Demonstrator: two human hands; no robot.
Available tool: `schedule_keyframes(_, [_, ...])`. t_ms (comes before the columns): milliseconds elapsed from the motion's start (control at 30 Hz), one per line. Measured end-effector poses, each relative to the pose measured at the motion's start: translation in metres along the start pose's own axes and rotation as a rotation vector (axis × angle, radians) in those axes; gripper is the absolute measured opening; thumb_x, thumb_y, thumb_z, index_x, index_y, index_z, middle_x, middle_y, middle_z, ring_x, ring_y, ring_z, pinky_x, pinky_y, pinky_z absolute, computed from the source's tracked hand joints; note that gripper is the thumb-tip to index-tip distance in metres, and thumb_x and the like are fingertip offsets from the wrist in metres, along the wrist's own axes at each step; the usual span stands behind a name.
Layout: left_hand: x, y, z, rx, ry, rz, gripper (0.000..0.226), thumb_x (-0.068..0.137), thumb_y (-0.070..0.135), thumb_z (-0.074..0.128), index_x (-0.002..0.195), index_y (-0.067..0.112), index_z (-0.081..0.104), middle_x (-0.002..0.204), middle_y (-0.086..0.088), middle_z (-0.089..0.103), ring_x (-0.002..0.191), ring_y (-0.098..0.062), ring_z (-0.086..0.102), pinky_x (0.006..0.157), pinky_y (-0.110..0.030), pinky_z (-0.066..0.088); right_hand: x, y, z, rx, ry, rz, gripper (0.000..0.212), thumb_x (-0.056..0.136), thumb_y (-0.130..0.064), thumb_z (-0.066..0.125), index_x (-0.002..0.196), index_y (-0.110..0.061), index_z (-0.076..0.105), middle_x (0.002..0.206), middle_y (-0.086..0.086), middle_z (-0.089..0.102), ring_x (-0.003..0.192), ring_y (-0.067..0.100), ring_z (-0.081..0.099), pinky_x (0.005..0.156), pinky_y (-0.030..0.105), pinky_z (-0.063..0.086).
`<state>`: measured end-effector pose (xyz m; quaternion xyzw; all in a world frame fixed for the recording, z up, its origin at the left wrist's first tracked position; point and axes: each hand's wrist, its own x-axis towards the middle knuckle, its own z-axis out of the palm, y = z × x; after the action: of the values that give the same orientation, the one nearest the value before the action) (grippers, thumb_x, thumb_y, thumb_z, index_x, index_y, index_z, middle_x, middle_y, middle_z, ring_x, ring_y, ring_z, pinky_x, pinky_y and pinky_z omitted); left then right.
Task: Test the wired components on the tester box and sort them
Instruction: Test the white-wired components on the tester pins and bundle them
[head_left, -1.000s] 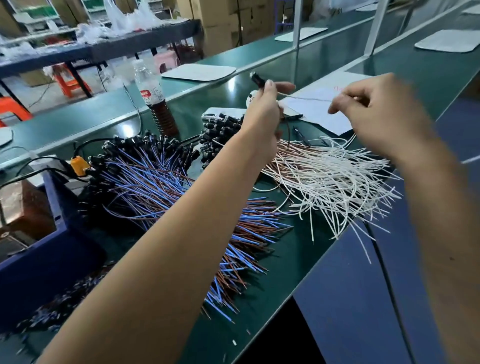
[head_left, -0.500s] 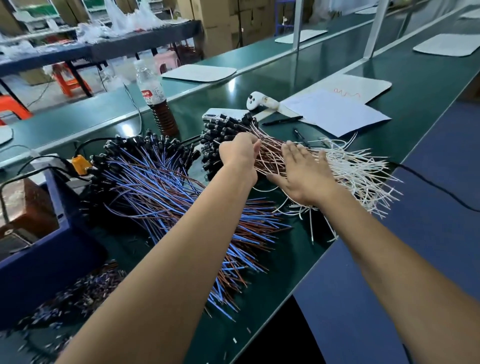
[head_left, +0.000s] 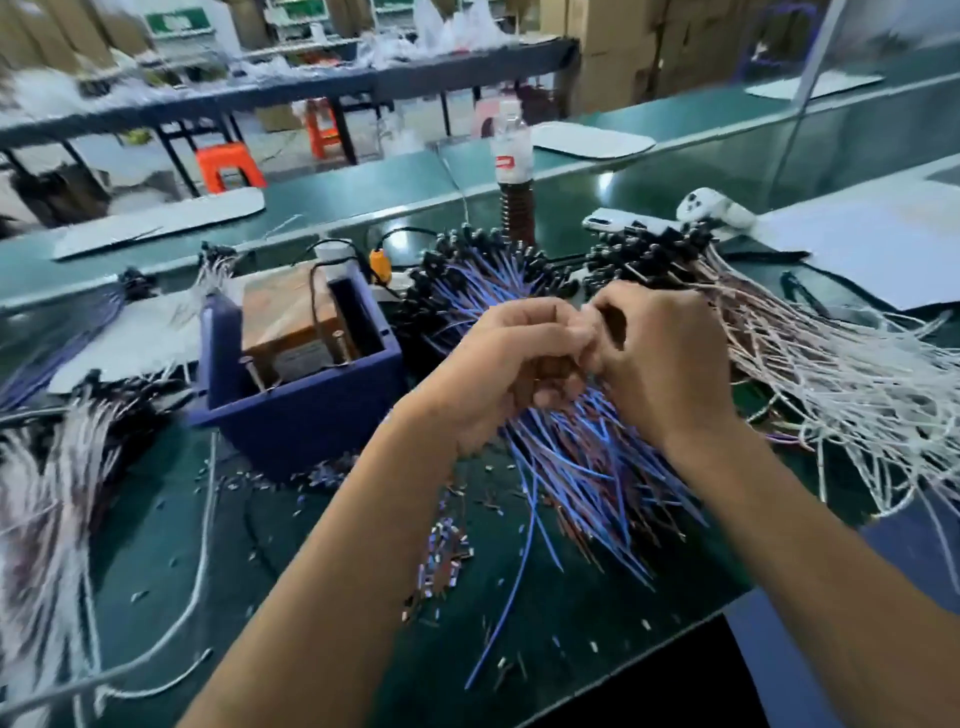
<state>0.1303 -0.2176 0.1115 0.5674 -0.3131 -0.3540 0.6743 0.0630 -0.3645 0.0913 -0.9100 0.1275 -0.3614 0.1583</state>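
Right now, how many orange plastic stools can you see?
2: one orange plastic stool under the dark bench at back left, another further back to its right. Others may be hidden behind clutter.

We note green bench top (head_left: 675, 171): smooth, slight sheen, light glare. Tester box (head_left: 291, 410): dark blue matt plastic; brown wood-look block (head_left: 283, 317) inside, metal pins. Blue-wired components (head_left: 582, 467): glossy plastic insulation, black plastic heads. White leads (head_left: 841, 384): matt. We log bottle (head_left: 511, 156): clear plastic. Paper sheet (head_left: 872, 249): matt white.
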Motion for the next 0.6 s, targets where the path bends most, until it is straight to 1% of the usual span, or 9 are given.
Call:
schedule_keyframes(67, [-0.044, 0.009, -0.035, 0.063, -0.055, -0.014, 0.009, 0.084, 0.011, 0.065, 0.081, 0.010, 0.057, 0.074, -0.009, 0.063, 0.052, -0.012, 0.049, 0.038, -0.016, 0.028, -0.014, -0.046, 0.013, 0.120, -0.120, -0.087, 0.012, 0.088, -0.028, 0.069, 0.086, -0.017, 0.071, 0.073, 0.010, 0.071, 0.070, 0.039, 0.064, 0.056, 0.037, 0.041])
schedule_keyframes(133, [-0.092, 0.014, -0.070, 0.115, -0.049, -0.023, 0.008, 0.082, 0.013, 0.066, 0.081, 0.010, 0.058, 0.074, -0.010, 0.063, 0.048, -0.010, 0.043, 0.038, -0.018, 0.019, -0.027, -0.092, 0.031, 0.236, -0.257, -0.200, 0.011, 0.081, -0.026, 0.070, 0.077, -0.019, 0.063, 0.071, 0.008, 0.069, 0.066, 0.036, 0.060, 0.054, 0.037, 0.035])
schedule_keyframes(233, [-0.159, 0.013, -0.114, 0.157, 0.060, -0.076, 0.004, 0.085, 0.007, 0.061, 0.082, 0.006, 0.059, 0.070, -0.012, 0.063, 0.044, -0.009, 0.037, 0.040, -0.023, 0.013, -0.044, -0.154, 0.063, 0.370, -0.438, -0.297, 0.012, 0.078, -0.028, 0.068, 0.074, -0.018, 0.063, 0.073, 0.008, 0.070, 0.066, 0.033, 0.061, 0.055, 0.044, 0.042])
schedule_keyframes(333, [-0.218, 0.011, -0.152, 0.239, 0.252, -0.209, 0.006, 0.085, 0.009, 0.061, 0.079, 0.008, 0.062, 0.064, -0.012, 0.065, 0.039, -0.008, 0.040, 0.037, -0.015, 0.024, -0.068, -0.218, 0.101, 0.404, -0.675, -0.350, 0.006, 0.079, -0.011, 0.071, 0.079, -0.016, 0.069, 0.081, 0.009, 0.074, 0.076, 0.034, 0.069, 0.063, 0.045, 0.053])
schedule_keyframes(400, [-0.243, 0.010, -0.174, 0.481, 0.410, -0.376, 0.008, 0.082, 0.013, 0.061, 0.078, 0.009, 0.066, 0.061, -0.009, 0.064, 0.041, -0.010, 0.046, 0.038, -0.014, 0.029, -0.083, -0.253, 0.125, 0.406, -0.846, -0.343, 0.004, 0.083, -0.011, 0.068, 0.086, -0.011, 0.072, 0.084, 0.014, 0.074, 0.080, 0.038, 0.072, 0.067, 0.048, 0.058])
schedule_keyframes(467, [-0.260, 0.011, -0.196, 0.755, 0.563, -0.503, 0.012, 0.084, 0.012, 0.062, 0.074, 0.011, 0.068, 0.062, -0.006, 0.065, 0.048, -0.014, 0.052, 0.042, -0.018, 0.035, -0.092, -0.286, 0.147, 0.428, -0.930, -0.288, 0.010, 0.089, -0.012, 0.064, 0.090, -0.006, 0.072, 0.086, 0.019, 0.074, 0.081, 0.041, 0.073, 0.069, 0.049, 0.061])
schedule_keyframes(533, [-0.267, 0.012, -0.214, 0.856, 0.758, -0.500, 0.014, 0.083, 0.012, 0.064, 0.071, 0.014, 0.071, 0.064, -0.003, 0.070, 0.055, -0.016, 0.061, 0.050, -0.023, 0.046, -0.095, -0.313, 0.166, 0.481, -0.971, -0.167, 0.018, 0.095, -0.016, 0.061, 0.096, -0.002, 0.071, 0.092, 0.022, 0.074, 0.087, 0.041, 0.073, 0.071, 0.041, 0.062])
schedule_keyframes(567, [-0.265, 0.012, -0.220, 0.870, 0.869, -0.465, 0.014, 0.081, 0.011, 0.065, 0.070, 0.015, 0.072, 0.067, -0.003, 0.073, 0.061, -0.019, 0.067, 0.057, -0.026, 0.054, -0.095, -0.322, 0.172, 0.492, -0.971, -0.131, 0.024, 0.099, -0.024, 0.061, 0.098, -0.002, 0.071, 0.095, 0.021, 0.075, 0.089, 0.040, 0.072, 0.071, 0.037, 0.062])
schedule_keyframes(600, [-0.264, 0.012, -0.226, 0.895, 0.982, -0.422, 0.014, 0.079, 0.009, 0.065, 0.071, 0.016, 0.074, 0.072, -0.005, 0.075, 0.070, -0.021, 0.071, 0.066, -0.030, 0.059, -0.095, -0.332, 0.179, 0.453, -0.954, -0.155, 0.033, 0.101, -0.037, 0.060, 0.097, -0.006, 0.070, 0.095, 0.017, 0.075, 0.090, 0.037, 0.072, 0.073, 0.039, 0.061])
